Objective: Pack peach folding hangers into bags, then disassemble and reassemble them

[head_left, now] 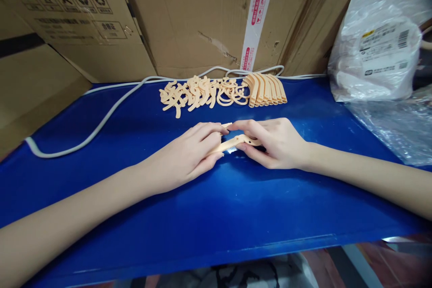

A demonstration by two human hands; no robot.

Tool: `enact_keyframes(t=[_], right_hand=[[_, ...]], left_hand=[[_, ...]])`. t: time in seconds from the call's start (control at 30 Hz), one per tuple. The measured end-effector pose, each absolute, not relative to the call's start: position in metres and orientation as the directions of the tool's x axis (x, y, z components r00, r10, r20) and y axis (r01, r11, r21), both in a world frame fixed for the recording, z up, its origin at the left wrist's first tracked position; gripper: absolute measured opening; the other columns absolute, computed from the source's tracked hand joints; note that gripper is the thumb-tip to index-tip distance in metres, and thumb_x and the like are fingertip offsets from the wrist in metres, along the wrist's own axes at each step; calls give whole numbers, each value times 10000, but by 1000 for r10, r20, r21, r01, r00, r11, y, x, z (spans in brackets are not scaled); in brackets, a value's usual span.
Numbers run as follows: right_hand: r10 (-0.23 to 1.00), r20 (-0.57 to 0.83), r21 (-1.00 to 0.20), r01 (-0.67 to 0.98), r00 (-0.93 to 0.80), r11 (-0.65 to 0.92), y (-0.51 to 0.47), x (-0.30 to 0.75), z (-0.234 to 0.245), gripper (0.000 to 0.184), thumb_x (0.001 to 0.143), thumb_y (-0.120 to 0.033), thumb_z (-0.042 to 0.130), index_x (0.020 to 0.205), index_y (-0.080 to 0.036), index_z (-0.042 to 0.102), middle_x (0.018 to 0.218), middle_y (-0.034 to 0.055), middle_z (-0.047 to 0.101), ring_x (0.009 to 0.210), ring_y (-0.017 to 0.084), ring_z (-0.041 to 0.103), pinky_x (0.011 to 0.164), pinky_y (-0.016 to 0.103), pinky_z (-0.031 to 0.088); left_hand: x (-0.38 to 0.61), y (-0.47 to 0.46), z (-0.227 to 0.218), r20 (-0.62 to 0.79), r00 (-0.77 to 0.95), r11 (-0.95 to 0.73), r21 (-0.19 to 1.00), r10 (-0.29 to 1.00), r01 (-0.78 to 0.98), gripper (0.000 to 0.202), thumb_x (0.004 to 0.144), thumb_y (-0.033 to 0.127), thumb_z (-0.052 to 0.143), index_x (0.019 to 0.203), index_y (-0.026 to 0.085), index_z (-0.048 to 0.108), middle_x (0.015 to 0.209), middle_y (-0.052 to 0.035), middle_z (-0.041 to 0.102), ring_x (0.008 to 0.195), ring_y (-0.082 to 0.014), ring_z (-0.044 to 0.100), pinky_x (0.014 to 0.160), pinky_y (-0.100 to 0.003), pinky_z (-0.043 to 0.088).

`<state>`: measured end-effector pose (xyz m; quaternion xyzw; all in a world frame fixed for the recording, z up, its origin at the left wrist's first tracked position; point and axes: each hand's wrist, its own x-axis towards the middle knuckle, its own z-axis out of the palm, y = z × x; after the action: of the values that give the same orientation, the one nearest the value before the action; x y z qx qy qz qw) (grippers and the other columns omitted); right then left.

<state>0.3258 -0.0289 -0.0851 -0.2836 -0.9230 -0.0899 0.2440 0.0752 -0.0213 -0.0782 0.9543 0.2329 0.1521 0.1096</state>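
My left hand [192, 155] and my right hand [273, 141] meet at the middle of the blue mat [216, 216], both pinched on one curved peach plastic piece [232, 142]. The piece lies low over the mat between my fingertips. A second small peach tip [227, 125] shows above my left fingers. Behind my hands lies a loose heap of the same peach pieces [199, 92], and to its right a neat row of stacked curved pieces [266, 90].
A white cable [101, 121] runs along the mat's back and left side. Cardboard boxes [189, 13] wall off the back. A clear plastic bag [378, 49] with labelled white packs sits at the back right, with plastic film [394, 126] beside it.
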Motion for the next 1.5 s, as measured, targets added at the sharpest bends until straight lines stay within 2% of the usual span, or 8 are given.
enact_keyframes(t=[0.3, 0.67, 0.83, 0.97, 1.07, 1.23, 1.37, 1.5], right_hand=[[478, 476, 64, 571, -738, 818, -29, 325, -85, 328, 1025, -307, 429, 1258, -106, 542, 652, -9, 691, 583, 146, 664, 522, 254, 375], [575, 344, -72, 589, -743, 805, -25, 325, -87, 364, 1028, -293, 401, 1340, -114, 451, 777, 22, 740, 642, 165, 696, 532, 246, 372], [578, 340, -24, 607, -742, 794, -26, 325, -87, 362, 1038, -301, 381, 1350, -129, 447, 901, 70, 777, 677, 176, 716, 533, 255, 375], [567, 375, 25, 619, -734, 785, -28, 324, -87, 360, 1056, -354, 346, 1283, -124, 503, 886, 81, 773, 692, 177, 713, 541, 259, 372], [540, 379, 77, 607, -752, 791, -28, 323, -85, 351, 1062, -384, 333, 1139, -146, 579, 805, 63, 748, 665, 171, 686, 548, 265, 354], [522, 392, 110, 603, -757, 790, -28, 322, -86, 359, 1063, -380, 340, 976, -158, 608, 726, 47, 704, 604, 163, 642, 545, 278, 320], [611, 350, -60, 634, -710, 771, -27, 321, -87, 359, 1051, -421, 358, 1056, -151, 594, 732, 48, 708, 601, 174, 644, 537, 268, 299], [713, 236, -302, 647, -660, 700, -23, 321, -84, 360, 1017, -489, 424, 1061, -170, 585, 585, -31, 597, 500, 148, 551, 522, 245, 258]], left_hand=[[74, -20, -80, 226, 822, -829, 360, 522, 428, 249, 1041, 286, 373, 899, 189, 553, 1381, -134, 537, 1320, -260, 479, 1129, -452, 413], [78, -20, -78, 216, 821, -832, 327, 528, 449, 240, 1049, 277, 382, 955, 171, 575, 1372, -150, 527, 1352, -265, 460, 1126, -448, 405], [78, -20, -79, 198, 822, -825, 335, 533, 454, 265, 1060, 298, 355, 1044, 171, 587, 1397, -142, 521, 1339, -248, 468, 1133, -436, 395], [77, -20, -79, 204, 826, -833, 321, 526, 451, 279, 1060, 293, 350, 1091, 160, 593, 1408, -149, 525, 1351, -247, 462, 1138, -438, 396], [77, -20, -80, 206, 827, -834, 323, 523, 447, 285, 1059, 301, 363, 1137, 161, 598, 1436, -142, 516, 1383, -255, 437, 1153, -445, 387], [76, -20, -81, 214, 825, -834, 328, 523, 443, 288, 1058, 309, 366, 1057, 159, 613, 1422, -143, 529, 1386, -258, 443, 1159, -432, 384], [76, -20, -80, 212, 825, -834, 326, 524, 446, 286, 1062, 301, 359, 1045, 152, 602, 1413, -149, 522, 1382, -248, 442, 1160, -415, 378], [78, -20, -80, 207, 818, -824, 335, 537, 457, 278, 1060, 308, 371, 981, 165, 596, 1415, -137, 507, 1385, -245, 437, 1155, -404, 379]])
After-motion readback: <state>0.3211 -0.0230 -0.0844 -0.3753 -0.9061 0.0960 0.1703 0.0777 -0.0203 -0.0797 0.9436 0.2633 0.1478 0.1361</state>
